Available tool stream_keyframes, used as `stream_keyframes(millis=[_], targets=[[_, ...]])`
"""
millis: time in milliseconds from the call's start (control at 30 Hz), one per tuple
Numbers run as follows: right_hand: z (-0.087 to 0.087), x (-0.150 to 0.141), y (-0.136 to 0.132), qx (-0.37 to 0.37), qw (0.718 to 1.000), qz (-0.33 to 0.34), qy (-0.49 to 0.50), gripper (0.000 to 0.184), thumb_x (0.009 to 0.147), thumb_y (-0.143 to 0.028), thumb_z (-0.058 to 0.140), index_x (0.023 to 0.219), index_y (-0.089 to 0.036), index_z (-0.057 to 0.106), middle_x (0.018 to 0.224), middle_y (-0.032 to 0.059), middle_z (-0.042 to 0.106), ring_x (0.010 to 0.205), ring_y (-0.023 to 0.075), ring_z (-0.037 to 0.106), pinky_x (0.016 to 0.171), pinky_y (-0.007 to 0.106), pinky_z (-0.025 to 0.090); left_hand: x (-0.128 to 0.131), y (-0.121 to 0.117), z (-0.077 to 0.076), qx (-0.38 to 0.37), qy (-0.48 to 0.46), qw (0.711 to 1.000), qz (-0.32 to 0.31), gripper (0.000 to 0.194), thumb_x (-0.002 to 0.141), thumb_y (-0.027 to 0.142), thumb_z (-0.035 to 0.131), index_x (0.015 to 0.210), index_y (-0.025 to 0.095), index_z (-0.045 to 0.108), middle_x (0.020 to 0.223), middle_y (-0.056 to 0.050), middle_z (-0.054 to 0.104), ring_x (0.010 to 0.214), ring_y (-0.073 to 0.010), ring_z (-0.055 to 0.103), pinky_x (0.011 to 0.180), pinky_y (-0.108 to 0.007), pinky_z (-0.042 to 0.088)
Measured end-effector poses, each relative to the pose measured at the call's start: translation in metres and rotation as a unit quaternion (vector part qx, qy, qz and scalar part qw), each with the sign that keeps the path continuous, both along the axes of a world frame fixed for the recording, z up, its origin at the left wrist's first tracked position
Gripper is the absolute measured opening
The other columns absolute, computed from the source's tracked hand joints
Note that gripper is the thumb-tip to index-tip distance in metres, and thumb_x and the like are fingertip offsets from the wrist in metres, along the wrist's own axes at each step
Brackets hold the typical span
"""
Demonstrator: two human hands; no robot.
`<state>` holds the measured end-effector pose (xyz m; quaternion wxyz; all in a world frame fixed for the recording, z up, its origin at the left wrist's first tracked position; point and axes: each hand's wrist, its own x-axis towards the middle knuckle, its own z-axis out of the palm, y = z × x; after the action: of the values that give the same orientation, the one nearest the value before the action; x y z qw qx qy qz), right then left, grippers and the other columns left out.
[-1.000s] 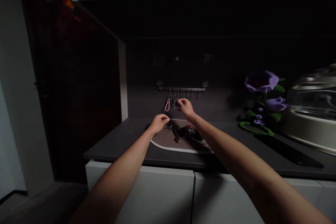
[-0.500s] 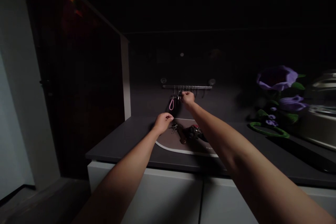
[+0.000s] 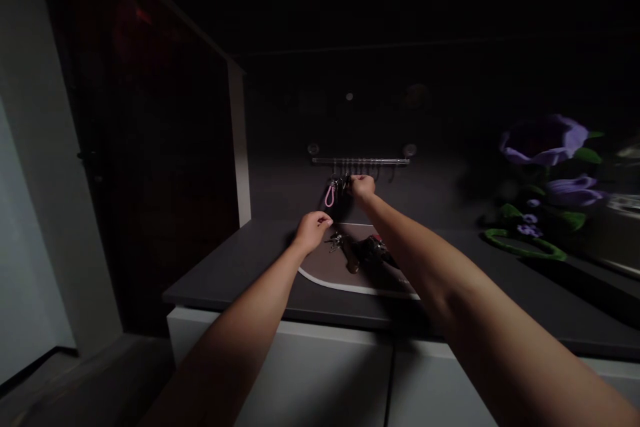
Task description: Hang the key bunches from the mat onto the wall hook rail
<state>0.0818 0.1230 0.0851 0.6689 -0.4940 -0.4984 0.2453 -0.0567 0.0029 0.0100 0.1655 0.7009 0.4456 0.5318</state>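
My right hand (image 3: 363, 187) is raised to the clear hook rail (image 3: 361, 161) on the dark back panel. Its fingers pinch what look like small metal keys (image 3: 346, 182), dim and partly hidden, just under the hooks. A pink loop strap (image 3: 329, 196) hangs left of them. Lower and to the left, my left hand (image 3: 313, 229) hovers over the edge of a mat with thumb and fingers drawn together, and I see nothing in them. Below it on the brown mat (image 3: 320, 272) lie a bunch of keys (image 3: 337, 241) and a brown strap-like piece (image 3: 352, 260).
More dark items (image 3: 373, 248) crowd the mat, partly behind my right forearm. Purple flowers (image 3: 545, 140) with a green ring base (image 3: 525, 247) stand on the counter (image 3: 225, 267) at right, beside a shiny appliance (image 3: 620, 233). A shelf overhangs above; a dark door (image 3: 150, 213) is at left.
The view has shifted slightly, moving the flowers rightward in the picture. My right hand stays at the hooks, and my left hand keeps nearly the same place over the mat.
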Motion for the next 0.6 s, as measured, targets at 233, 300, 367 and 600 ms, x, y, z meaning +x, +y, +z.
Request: stream_keyframes(millis=[233,300,367,600], targets=[[-0.004,0.001,-0.011,-0.014,0.997,0.049,0.054,0.010,0.074,-0.020,0.050,0.077,-0.014,0.057,0.063,0.0002,0.054,0.049,0.0073,0.052,0.049,0.022,0.049,-0.001,0.003,-0.001,0.001,-0.004,1.000,0.003,0.009,0.070,0.019,0.054,0.068,0.015,0.062,0.060,-0.001,0.058,0.062,-0.0129,0.053,0.062,-0.024,0.040],[-0.004,0.001,-0.012,-0.009,0.997,0.056,0.058,0.008,0.074,-0.020,0.051,0.076,-0.014,0.056,0.064,0.0002,0.055,0.049,0.0073,0.052,0.049,0.023,0.050,-0.002,0.004,-0.002,0.001,-0.003,1.000,0.003,0.009,0.070,0.019,0.054,0.068,0.015,0.062,0.060,-0.001,0.058,0.062,-0.0129,0.053,0.062,-0.025,0.040],[-0.004,0.001,-0.014,-0.008,0.997,0.058,0.052,0.007,0.074,-0.020,0.050,0.075,-0.015,0.055,0.065,0.0002,0.054,0.050,0.0073,0.051,0.049,0.022,0.050,-0.003,0.005,-0.003,0.000,-0.003,1.000,0.002,0.009,0.071,0.020,0.054,0.069,0.015,0.062,0.061,-0.001,0.058,0.061,-0.0129,0.053,0.062,-0.025,0.040],[-0.004,0.005,-0.020,-0.013,0.993,0.107,0.040,0.008,0.077,-0.017,0.046,0.075,-0.015,0.053,0.062,-0.0016,0.051,0.051,0.0065,0.049,0.052,0.022,0.049,-0.003,0.002,0.000,-0.008,-0.004,1.000,0.017,0.009,0.070,0.019,0.055,0.068,0.014,0.061,0.061,0.000,0.058,0.059,-0.0119,0.051,0.060,-0.024,0.039]])
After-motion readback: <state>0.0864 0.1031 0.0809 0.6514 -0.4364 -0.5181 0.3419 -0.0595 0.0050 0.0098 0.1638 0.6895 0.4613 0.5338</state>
